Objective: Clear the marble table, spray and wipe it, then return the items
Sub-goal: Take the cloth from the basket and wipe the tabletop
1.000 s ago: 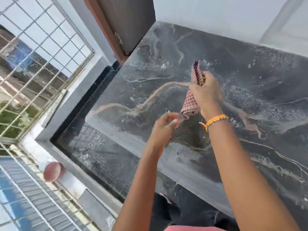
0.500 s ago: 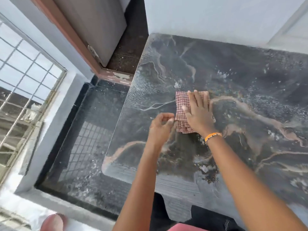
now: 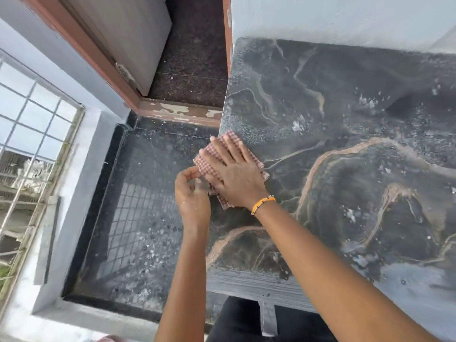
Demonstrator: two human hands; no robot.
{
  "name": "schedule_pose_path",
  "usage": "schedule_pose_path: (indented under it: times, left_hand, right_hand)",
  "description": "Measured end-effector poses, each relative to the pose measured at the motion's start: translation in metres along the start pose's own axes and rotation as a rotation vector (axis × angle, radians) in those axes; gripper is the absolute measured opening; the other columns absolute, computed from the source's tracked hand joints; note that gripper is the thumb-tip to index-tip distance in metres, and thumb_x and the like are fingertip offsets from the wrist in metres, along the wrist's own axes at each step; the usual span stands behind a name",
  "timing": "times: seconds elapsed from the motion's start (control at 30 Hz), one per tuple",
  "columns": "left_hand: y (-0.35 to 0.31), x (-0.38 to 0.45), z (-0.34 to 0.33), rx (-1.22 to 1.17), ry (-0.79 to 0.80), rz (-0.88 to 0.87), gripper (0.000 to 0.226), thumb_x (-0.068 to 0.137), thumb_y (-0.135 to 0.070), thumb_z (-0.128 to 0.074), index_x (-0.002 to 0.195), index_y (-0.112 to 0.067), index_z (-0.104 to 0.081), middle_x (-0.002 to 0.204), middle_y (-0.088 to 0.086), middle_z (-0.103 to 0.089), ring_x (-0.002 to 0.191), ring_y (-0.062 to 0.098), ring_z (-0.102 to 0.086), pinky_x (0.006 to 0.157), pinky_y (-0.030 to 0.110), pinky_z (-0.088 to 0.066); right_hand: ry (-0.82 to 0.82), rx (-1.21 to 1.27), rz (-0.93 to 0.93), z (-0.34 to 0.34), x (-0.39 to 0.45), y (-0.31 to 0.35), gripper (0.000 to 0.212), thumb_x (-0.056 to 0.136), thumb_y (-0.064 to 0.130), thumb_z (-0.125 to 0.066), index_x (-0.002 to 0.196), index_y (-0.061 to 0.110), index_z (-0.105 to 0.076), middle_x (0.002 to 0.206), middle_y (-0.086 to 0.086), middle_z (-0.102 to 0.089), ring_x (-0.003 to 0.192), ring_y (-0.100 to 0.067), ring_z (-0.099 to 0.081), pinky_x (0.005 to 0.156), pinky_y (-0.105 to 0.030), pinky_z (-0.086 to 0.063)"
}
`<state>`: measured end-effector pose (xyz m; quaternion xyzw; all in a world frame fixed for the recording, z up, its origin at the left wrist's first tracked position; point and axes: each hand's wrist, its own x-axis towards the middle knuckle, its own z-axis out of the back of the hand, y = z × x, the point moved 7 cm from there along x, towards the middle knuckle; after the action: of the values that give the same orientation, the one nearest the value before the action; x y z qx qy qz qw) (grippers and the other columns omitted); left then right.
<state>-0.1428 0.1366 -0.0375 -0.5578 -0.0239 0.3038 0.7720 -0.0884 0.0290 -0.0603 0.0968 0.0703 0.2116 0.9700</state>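
Note:
The dark marble table (image 3: 350, 183), with brown veins, is wet with spray droplets and smears. A red-and-white checked cloth (image 3: 229, 138) lies folded at the table's left edge and overhangs it slightly. My right hand (image 3: 234, 175), with an orange band on the wrist, presses flat on the cloth, fingers spread. My left hand (image 3: 192, 193) is curled just off the table edge, below the cloth's near corner. Its fingertips touch the cloth. Whether it pinches the cloth is unclear.
Left of the table is a dark tiled floor (image 3: 138, 225) speckled with droplets. A brown-framed door (image 3: 118, 38) stands open at the far left, with a worn threshold (image 3: 182, 111). A window grille (image 3: 29, 149) runs along the left. A white wall (image 3: 333, 18) backs the table.
The cloth went from held up above the table to lying flat under my right hand, then slid left to the table's edge. My left hand followed alongside it.

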Motion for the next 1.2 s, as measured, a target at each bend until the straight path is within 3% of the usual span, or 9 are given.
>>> schedule_pose_path:
  times: [0.1,0.23,0.37,0.47,0.53,0.67,0.87,1.0,1.2]
  left_hand:
    - [-0.004,0.005,-0.017,0.126,0.072,-0.057,0.032,0.093,-0.004,-0.040,0.119,-0.019,-0.051,0.116,-0.005,-0.047,0.107,0.013,-0.046,0.099,0.036,-0.040]
    - [-0.022,0.001,-0.050,0.276,0.197,-0.203,0.042,0.093,-0.003,-0.044,0.134,-0.013,-0.043,0.136,0.005,-0.043,0.127,0.020,-0.038,0.108,0.027,-0.025]
    - [-0.025,-0.002,-0.072,0.388,0.262,-0.298,0.050,0.093,-0.003,-0.044,0.142,-0.009,-0.031,0.152,0.008,-0.025,0.140,0.022,-0.021,0.116,0.031,-0.016]
    - [-0.026,0.000,-0.076,0.401,0.245,-0.296,0.057,0.091,0.004,-0.041,0.144,-0.007,-0.023,0.154,0.009,-0.020,0.143,0.021,-0.016,0.118,0.032,-0.014]
    - [-0.025,0.003,-0.075,0.393,0.228,-0.271,0.064,0.088,0.012,-0.036,0.146,-0.007,-0.017,0.154,0.010,-0.019,0.143,0.021,-0.016,0.117,0.028,-0.013]
    - [-0.024,0.010,-0.071,0.327,0.223,-0.227,0.076,0.082,0.020,-0.028,0.147,-0.007,-0.001,0.152,0.013,-0.023,0.141,0.022,-0.021,0.113,0.022,-0.017]
    - [-0.031,0.008,-0.089,0.567,0.264,-0.276,0.068,0.087,0.012,-0.036,0.146,-0.001,-0.006,0.154,0.020,-0.013,0.143,0.031,-0.011,0.117,0.042,-0.018]
    - [-0.052,0.013,-0.110,0.741,0.349,-0.361,0.069,0.095,-0.018,-0.047,0.146,0.000,-0.003,0.157,0.015,0.001,0.145,0.028,0.005,0.117,0.034,-0.001]
    - [-0.057,0.028,-0.130,1.042,0.472,-0.332,0.094,0.086,-0.045,-0.052,0.145,0.000,0.006,0.156,0.016,0.013,0.145,0.025,0.010,0.117,0.029,0.002]
  right_hand:
    - [-0.023,-0.025,-0.112,0.013,0.030,-0.045,0.058,0.094,0.051,-0.027,0.148,0.033,-0.018,0.159,-0.002,-0.014,0.147,-0.026,-0.007,0.119,-0.043,-0.001]
    - [-0.107,0.011,-0.374,0.035,0.034,-0.139,0.058,0.095,0.048,-0.029,0.149,0.034,-0.011,0.160,0.001,-0.007,0.147,-0.024,-0.003,0.119,-0.044,0.000]
    - [-0.172,0.056,-0.666,0.043,-0.020,-0.218,0.059,0.093,0.040,-0.029,0.149,0.030,-0.017,0.160,-0.002,-0.008,0.146,-0.030,-0.006,0.119,-0.047,-0.004]
    - [-0.239,0.083,-0.898,0.040,-0.069,-0.214,0.066,0.088,0.037,-0.024,0.150,0.018,-0.012,0.159,-0.007,-0.007,0.146,-0.035,-0.001,0.118,-0.052,-0.005]
    - [-0.221,0.085,-0.856,0.034,-0.075,-0.179,0.067,0.089,0.037,-0.025,0.150,0.019,-0.007,0.160,-0.005,-0.005,0.146,-0.033,-0.001,0.117,-0.054,-0.003]
    - [-0.054,0.016,-0.400,0.017,-0.029,-0.096,0.061,0.091,0.043,-0.019,0.150,0.031,-0.005,0.159,0.002,0.002,0.146,-0.027,0.004,0.116,-0.049,0.005]
    - [0.016,-0.024,-0.011,0.028,0.090,-0.080,0.056,0.096,0.043,-0.029,0.148,0.037,-0.010,0.159,0.006,-0.009,0.147,-0.024,-0.005,0.118,-0.052,-0.001]
    - [-0.028,-0.004,-0.137,0.046,0.129,-0.142,0.055,0.098,0.041,-0.027,0.149,0.036,-0.006,0.159,0.006,-0.006,0.147,-0.023,-0.003,0.117,-0.050,0.003]
    - [-0.195,0.076,-0.534,0.061,0.079,-0.243,0.058,0.094,0.038,-0.033,0.149,0.031,-0.014,0.159,0.003,-0.011,0.147,-0.026,-0.007,0.117,-0.052,-0.002]
